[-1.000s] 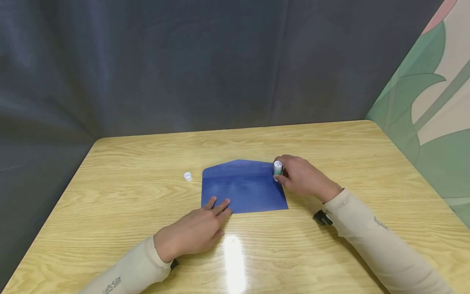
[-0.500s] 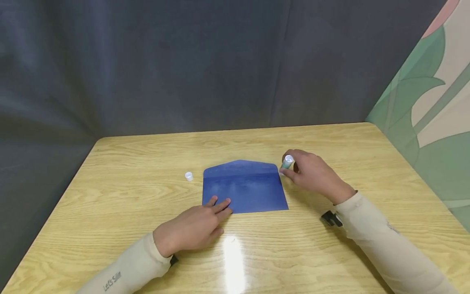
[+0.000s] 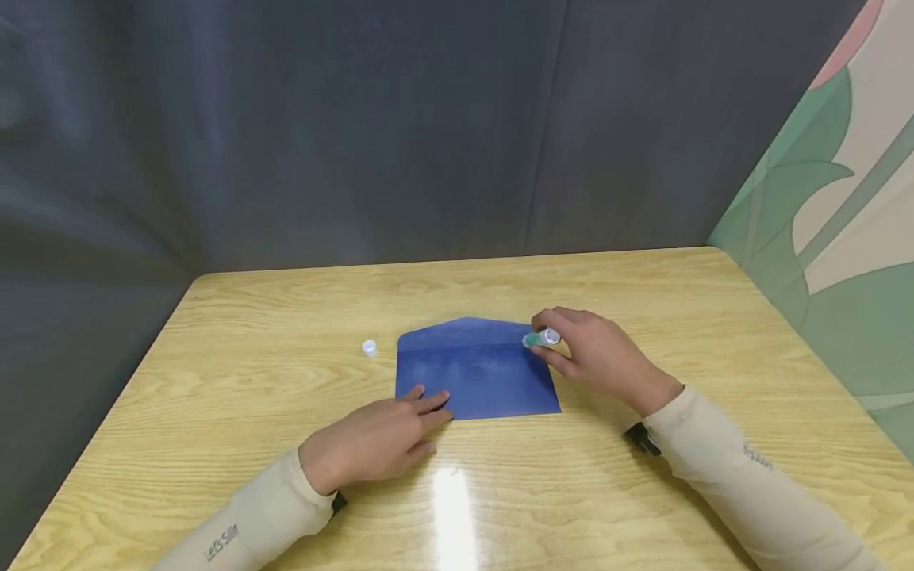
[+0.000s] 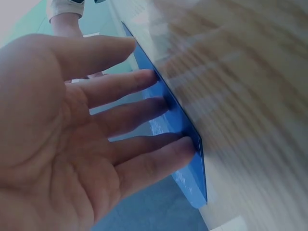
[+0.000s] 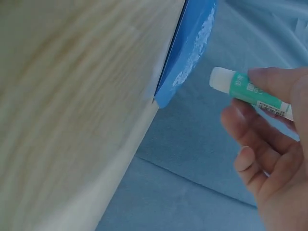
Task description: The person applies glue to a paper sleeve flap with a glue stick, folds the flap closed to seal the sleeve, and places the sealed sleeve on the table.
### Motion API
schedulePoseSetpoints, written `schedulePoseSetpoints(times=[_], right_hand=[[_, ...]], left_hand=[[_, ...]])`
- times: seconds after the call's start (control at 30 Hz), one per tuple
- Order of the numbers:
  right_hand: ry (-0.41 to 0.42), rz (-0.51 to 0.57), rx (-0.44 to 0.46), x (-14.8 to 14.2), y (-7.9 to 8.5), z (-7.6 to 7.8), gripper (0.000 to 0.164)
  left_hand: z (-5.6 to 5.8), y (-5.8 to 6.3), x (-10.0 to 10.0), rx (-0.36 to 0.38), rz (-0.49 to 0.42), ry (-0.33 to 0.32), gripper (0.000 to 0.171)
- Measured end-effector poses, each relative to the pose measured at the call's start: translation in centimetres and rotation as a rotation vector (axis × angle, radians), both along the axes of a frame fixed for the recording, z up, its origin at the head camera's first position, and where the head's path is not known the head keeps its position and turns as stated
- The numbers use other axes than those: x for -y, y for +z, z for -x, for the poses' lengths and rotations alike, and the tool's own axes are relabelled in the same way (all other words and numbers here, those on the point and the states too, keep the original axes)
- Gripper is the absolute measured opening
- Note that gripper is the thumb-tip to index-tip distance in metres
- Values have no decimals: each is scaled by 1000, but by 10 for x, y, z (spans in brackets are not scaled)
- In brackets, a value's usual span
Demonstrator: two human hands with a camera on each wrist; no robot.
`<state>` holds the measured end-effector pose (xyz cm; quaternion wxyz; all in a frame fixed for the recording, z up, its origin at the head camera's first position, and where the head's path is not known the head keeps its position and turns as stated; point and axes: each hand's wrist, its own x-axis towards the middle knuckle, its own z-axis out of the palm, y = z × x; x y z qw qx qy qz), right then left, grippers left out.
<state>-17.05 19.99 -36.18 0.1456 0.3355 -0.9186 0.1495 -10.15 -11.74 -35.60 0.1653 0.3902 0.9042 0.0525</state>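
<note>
A blue envelope (image 3: 493,385) lies on the table with its flap unfolded away from me. My left hand (image 3: 377,441) rests straight, spread fingertips on its near left edge; the left wrist view shows those fingers (image 4: 132,115) touching the paper. Between thumb and fingers, my right hand (image 3: 603,357) pinches a green and white glue stick (image 3: 540,339), tilted over the envelope's right end by the flap fold. In the right wrist view, the uncapped white end of the glue stick (image 5: 252,92) appears apart from the envelope (image 5: 180,53), whose flap carries whitish smears.
A small white cap (image 3: 369,348) lies on the wooden table (image 3: 286,317) left of the envelope. A dark curtain (image 3: 371,135) hangs behind the table's far edge. At the right stands a wall with a leaf pattern (image 3: 842,238).
My right hand lifts the glue stick off to the right of the envelope, then brings it back left over the right end, more tilted. The left hand stays in place.
</note>
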Motion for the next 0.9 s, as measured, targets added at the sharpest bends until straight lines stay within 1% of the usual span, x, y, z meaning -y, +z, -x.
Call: schedulePoseSetpoints(times=[0.1, 0.17, 0.23, 0.33, 0.4, 0.5, 0.6, 0.67, 0.77, 0.83, 0.9], right_hand=[[38, -3, -59, 3, -1, -2, 28], [64, 2, -90, 5, -2, -4, 29], [93, 11, -105, 7, -2, -6, 30], [141, 21, -115, 10, -2, -8, 30], [173, 26, -125, 12, -2, -9, 30], [214, 41, -152, 14, -3, -11, 31], [248, 57, -173, 16, -5, -11, 31], [265, 66, -180, 16, -6, -11, 31], [279, 64, -172, 17, -7, -12, 30], [280, 56, -168, 17, -7, -13, 29], [282, 46, -165, 16, -7, -14, 29]], left_hand=[[2, 0, 1, 7, -18, 4, 48], [3, -1, 2, -38, -30, -7, 46], [5, -1, 1, -114, -61, -16, 43], [7, -3, -2, -273, -131, -8, 35], [8, -2, -6, -353, -204, 24, 29], [9, -2, -11, -435, -287, 70, 21], [8, -1, -14, -479, -315, 95, 17], [8, -2, -16, -498, -306, 101, 17], [8, -4, -16, -505, -287, 103, 17], [10, -4, -16, -501, -275, 107, 17], [16, -4, -15, -501, -266, 117, 17]])
